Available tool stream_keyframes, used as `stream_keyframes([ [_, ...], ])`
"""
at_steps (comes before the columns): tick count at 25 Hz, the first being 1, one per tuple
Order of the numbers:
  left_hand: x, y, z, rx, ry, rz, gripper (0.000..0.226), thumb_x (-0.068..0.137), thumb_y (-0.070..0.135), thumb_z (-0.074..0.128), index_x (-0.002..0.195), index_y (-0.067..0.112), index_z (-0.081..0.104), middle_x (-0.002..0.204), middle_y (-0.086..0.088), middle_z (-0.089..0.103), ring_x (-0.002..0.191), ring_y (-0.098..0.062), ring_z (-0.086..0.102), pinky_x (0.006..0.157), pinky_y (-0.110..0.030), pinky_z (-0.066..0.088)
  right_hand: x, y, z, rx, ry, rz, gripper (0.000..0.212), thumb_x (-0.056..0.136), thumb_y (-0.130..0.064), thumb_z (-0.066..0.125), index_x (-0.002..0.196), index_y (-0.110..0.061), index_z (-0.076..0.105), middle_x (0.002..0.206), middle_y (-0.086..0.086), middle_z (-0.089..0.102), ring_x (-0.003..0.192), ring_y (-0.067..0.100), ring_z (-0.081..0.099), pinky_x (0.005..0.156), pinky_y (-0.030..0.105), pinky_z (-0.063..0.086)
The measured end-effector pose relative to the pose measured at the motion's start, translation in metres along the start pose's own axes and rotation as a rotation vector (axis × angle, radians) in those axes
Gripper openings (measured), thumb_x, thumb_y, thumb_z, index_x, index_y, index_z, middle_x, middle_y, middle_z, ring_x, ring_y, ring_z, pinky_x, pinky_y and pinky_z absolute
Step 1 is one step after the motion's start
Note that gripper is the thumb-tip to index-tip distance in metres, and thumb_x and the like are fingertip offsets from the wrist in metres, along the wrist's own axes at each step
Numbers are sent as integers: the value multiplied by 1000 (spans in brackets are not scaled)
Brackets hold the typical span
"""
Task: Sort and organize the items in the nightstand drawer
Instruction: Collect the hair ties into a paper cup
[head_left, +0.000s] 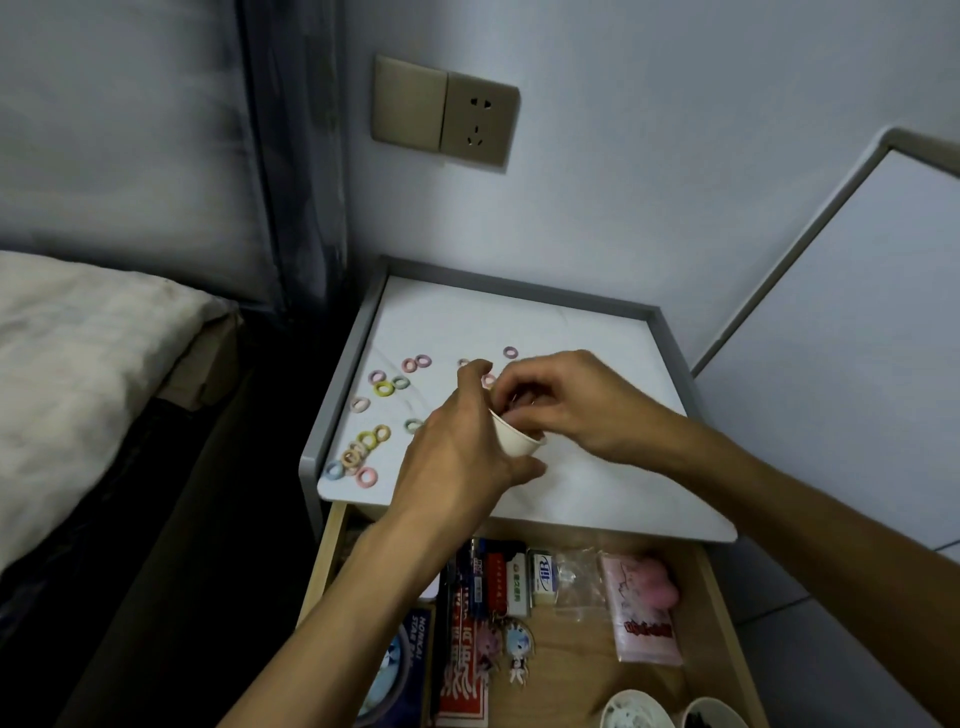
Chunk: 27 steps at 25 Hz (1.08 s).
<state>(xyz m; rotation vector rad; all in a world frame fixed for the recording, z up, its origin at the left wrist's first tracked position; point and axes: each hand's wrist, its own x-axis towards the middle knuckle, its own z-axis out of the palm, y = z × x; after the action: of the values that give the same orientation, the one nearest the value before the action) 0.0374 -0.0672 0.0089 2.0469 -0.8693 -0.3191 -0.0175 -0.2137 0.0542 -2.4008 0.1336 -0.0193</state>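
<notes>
Grey wall (623, 208) at the far side, bed (78, 364) on the left. Your nightstand (597, 493) stands in the corner, and its drawer (722, 623) is pulled open toward you. Your left hand (457, 452) curls round a small white cup (514, 439) above the middle of the top. Your right hand (566, 400) bunches its fingertips at the cup's mouth, perhaps pinching something; I cannot tell. Coloured hair ties (383, 388) lie scattered over the top's left half.

A bedroom: bed (78, 364) beside a nightstand (519, 322), wall socket (480, 122).
</notes>
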Motion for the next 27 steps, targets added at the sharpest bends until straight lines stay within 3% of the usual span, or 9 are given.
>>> stream_keyframes([
  [2,0,0,-2,-5,26,-5,99,69,34,86,145,26,23,126,3,62,108,-18,62,82,-28,48,2,-9,-1,-2,-11,-13,20,86,-3,69,100,-16,75,85,-9,74,75,8,68,78,21,52],
  [4,1,-2,-7,12,61,-20,100,69,35,86,145,26,22,127,1,60,108,-19,59,77,-27,43,10,1,-11,153,138,24,16,86,-2,69,97,-13,76,83,-6,74,70,8,67,66,26,55],
  [6,2,-5,-13,30,91,-32,101,68,36,86,146,26,22,129,-1,58,112,-21,56,76,-27,39,27,31,-21,102,318,121,12,89,-7,68,97,-12,75,87,0,74,74,11,67,62,27,52],
  [9,4,-7,-21,37,104,-31,103,67,37,87,146,25,23,135,-2,55,120,-24,52,86,-33,43,56,92,-27,-199,303,417,24,90,-24,69,113,-16,70,111,3,69,101,18,63,78,27,47],
  [12,3,-11,-24,37,110,-21,103,66,36,88,146,25,23,133,-3,56,118,-23,53,87,-32,45,76,136,-16,-240,187,615,50,87,-42,69,129,-19,58,134,11,52,121,28,52,96,30,42],
  [14,3,-12,-25,47,115,-11,103,67,37,88,145,25,23,133,-3,56,118,-22,54,87,-32,45,86,147,-3,-249,211,585,45,85,-44,69,124,-25,58,134,12,49,120,30,50,99,36,45],
  [19,5,-18,-29,56,109,-18,102,68,39,86,146,25,22,134,-2,55,118,-21,53,83,-26,40,81,143,19,-293,212,330,6,91,-20,64,92,-25,63,108,4,51,98,22,55,77,25,38],
  [24,2,-15,-29,61,109,-12,101,68,40,86,145,26,23,134,-2,55,119,-21,53,87,-30,44,60,146,7,-330,60,258,18,98,-12,51,105,-22,66,112,2,55,98,12,52,74,10,36],
  [27,-1,-13,-28,63,105,-12,101,68,40,86,145,25,23,135,-3,55,119,-22,53,88,-30,44,50,147,2,-369,-21,212,21,96,-16,60,116,-20,64,115,-1,54,101,9,49,77,8,38],
])
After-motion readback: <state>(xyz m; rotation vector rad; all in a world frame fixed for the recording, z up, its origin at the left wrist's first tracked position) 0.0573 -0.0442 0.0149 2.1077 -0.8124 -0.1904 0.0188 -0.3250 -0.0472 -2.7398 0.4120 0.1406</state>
